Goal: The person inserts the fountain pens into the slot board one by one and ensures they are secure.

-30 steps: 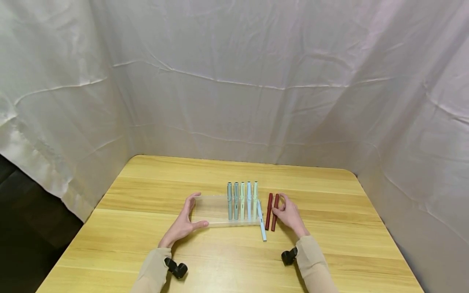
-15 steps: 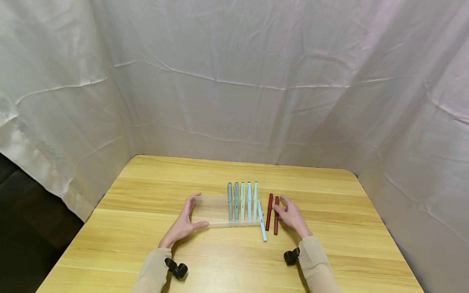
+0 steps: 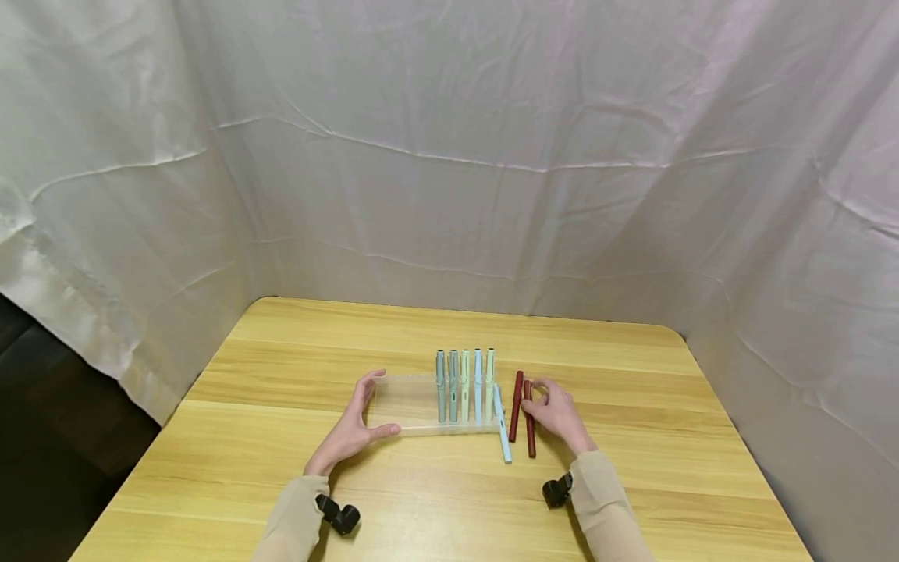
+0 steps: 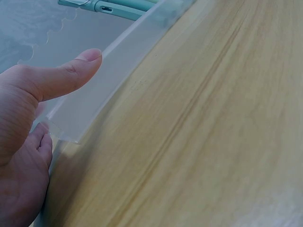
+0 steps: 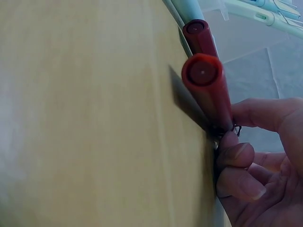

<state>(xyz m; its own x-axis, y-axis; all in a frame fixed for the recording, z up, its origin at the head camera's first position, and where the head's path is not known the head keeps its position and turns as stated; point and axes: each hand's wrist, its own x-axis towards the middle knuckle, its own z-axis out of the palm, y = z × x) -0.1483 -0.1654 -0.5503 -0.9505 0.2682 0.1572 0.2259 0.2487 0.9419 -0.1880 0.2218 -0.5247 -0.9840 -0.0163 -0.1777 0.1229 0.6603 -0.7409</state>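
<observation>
The left hand (image 3: 353, 428) grips the clear rack (image 3: 407, 402) by its left end; right of the rack, the right hand's (image 3: 558, 411) fingers pinch the farther red pen (image 3: 530, 437).

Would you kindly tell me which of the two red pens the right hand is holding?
The red pen farther from the clear rack, pinched by the right hand; the other lies nearer the rack.

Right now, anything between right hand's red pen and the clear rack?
Yes: left of the held pen, the other red pen, then the slanted light blue pen at the right end of the rack.
</observation>
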